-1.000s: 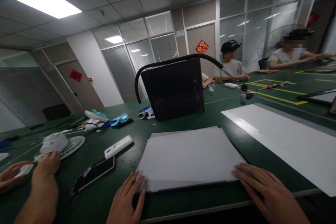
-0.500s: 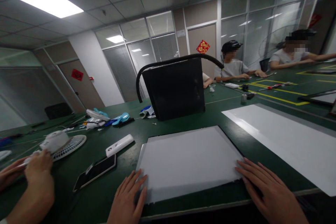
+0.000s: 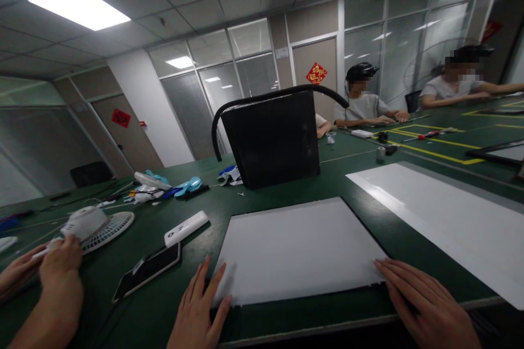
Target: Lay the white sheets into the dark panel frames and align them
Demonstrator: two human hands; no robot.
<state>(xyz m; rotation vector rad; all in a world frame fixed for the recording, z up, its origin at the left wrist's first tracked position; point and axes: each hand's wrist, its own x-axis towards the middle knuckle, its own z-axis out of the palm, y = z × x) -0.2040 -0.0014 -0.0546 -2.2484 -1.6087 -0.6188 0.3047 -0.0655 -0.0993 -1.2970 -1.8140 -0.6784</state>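
Note:
A flat white panel (image 3: 295, 248) with a thin dark edge lies on the green table (image 3: 360, 158) right in front of me. My left hand (image 3: 200, 308) lies flat with fingers stretched out on the panel's near left corner. My right hand (image 3: 426, 302) lies flat, fingers extended, on its near right corner. Neither hand holds anything.
A black box with a curved handle (image 3: 274, 139) stands behind the panel. A phone (image 3: 147, 271) and white remote-like device (image 3: 185, 228) lie to the left, a small white fan (image 3: 96, 224) beyond. Another person's hands (image 3: 49, 272) work at far left. A large white sheet (image 3: 446, 218) lies right. Two people sit at the back.
The loose white sheet that lay skewed on the panel has been squared flush with it. Both my hands slid slightly toward the near corners. The neighbour's hands shifted a little.

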